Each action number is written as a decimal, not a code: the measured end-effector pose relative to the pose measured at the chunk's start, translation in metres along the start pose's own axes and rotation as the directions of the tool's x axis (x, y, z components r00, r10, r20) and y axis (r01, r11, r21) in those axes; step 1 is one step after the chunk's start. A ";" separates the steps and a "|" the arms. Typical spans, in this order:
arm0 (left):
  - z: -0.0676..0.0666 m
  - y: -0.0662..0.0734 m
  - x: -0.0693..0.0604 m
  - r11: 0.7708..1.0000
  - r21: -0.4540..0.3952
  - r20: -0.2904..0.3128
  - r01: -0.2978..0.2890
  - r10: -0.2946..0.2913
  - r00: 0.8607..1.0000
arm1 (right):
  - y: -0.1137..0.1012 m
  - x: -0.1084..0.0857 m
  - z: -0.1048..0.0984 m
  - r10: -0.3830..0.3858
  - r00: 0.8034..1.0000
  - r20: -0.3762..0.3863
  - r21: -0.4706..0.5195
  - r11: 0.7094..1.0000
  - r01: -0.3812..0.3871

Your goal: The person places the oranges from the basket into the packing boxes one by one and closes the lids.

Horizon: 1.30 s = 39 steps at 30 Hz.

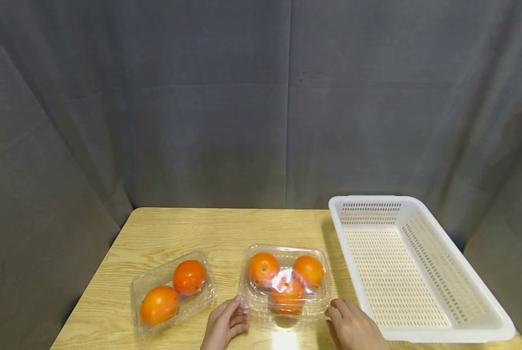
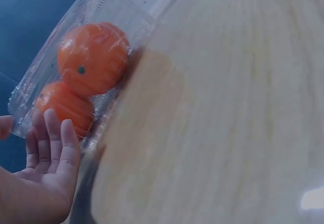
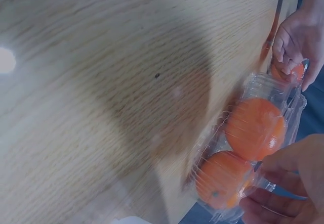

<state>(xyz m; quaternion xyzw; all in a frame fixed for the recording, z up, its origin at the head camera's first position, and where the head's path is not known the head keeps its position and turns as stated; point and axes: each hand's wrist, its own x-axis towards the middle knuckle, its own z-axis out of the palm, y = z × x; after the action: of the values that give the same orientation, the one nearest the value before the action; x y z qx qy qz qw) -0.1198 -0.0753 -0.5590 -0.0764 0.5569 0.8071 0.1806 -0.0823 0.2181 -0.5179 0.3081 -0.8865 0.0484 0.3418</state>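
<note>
In front of me sits a closed clear plastic clamshell box (image 1: 287, 250) with three oranges (image 1: 264, 267) inside. My left hand (image 1: 225, 323) is at its front left corner, thumb by the edge. In the left wrist view the left fingers (image 2: 67, 150) extend fairly straight beside the box. My right hand (image 1: 352, 325) is at the front right corner, fingers (image 3: 273, 201) loosely bent along the box's side, with no clear grip. Whether either hand touches the plastic is hard to tell. To the left lies a clear plastic tray (image 1: 153, 274) holding two oranges (image 1: 159, 305).
A white perforated plastic basket (image 1: 346, 253) stands on the right of the wooden table (image 1: 243, 223), close to my right hand. Grey curtains (image 1: 208, 107) hang behind the table and on both sides.
</note>
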 end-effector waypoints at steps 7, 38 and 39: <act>-0.001 0.005 -0.003 0.999 0.041 -0.045 -0.024 0.026 0.999 | -0.005 -0.001 0.003 0.064 0.997 -0.031 -0.005 0.998 -0.064; -0.015 0.008 -0.013 0.977 0.214 -0.077 -0.024 0.041 0.996 | -0.017 0.006 0.005 0.636 0.463 0.618 0.477 0.165 -0.863; -0.016 0.008 -0.013 0.974 0.225 -0.079 -0.022 0.041 0.996 | -0.016 0.004 0.006 0.613 0.437 0.658 0.501 0.077 -0.862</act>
<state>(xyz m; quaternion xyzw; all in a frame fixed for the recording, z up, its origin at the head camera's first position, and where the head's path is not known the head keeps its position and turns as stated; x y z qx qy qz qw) -0.1121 -0.0950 -0.5534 -0.0801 0.6525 0.7381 0.1518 -0.0791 0.2016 -0.5217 -0.0723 -0.8223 0.5630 -0.0397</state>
